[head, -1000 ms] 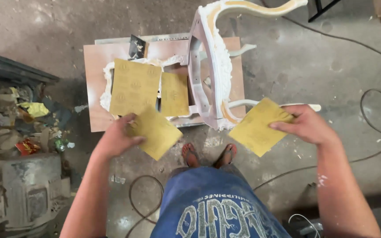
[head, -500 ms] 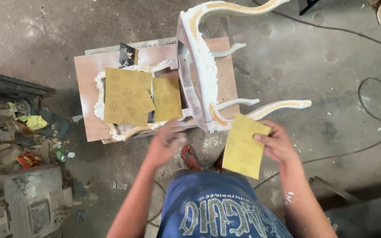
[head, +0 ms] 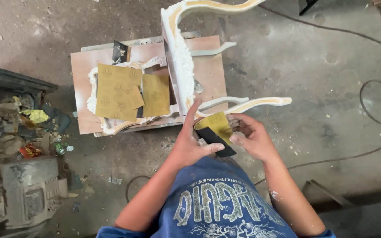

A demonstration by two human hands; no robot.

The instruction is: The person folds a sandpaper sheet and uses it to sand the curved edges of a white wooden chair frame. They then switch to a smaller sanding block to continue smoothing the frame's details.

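Gritty yellow sandpaper sheet (head: 214,128) now folded, dark backing showing, left hand (head: 189,147) and right hand (head: 252,139) together pinching it, earlier flat and held by the right alone.

Three yellow sandpaper sheets (head: 119,91) lie at ten o'clock, a fourth sheet (head: 216,128) at centre, one carved chair frame (head: 186,66) at twelve.

Even, soft daylight; weak shadows beside the board (head: 84,66). Sharp at centre, slight wide-angle bending twd edges; dim left of board; no glare.
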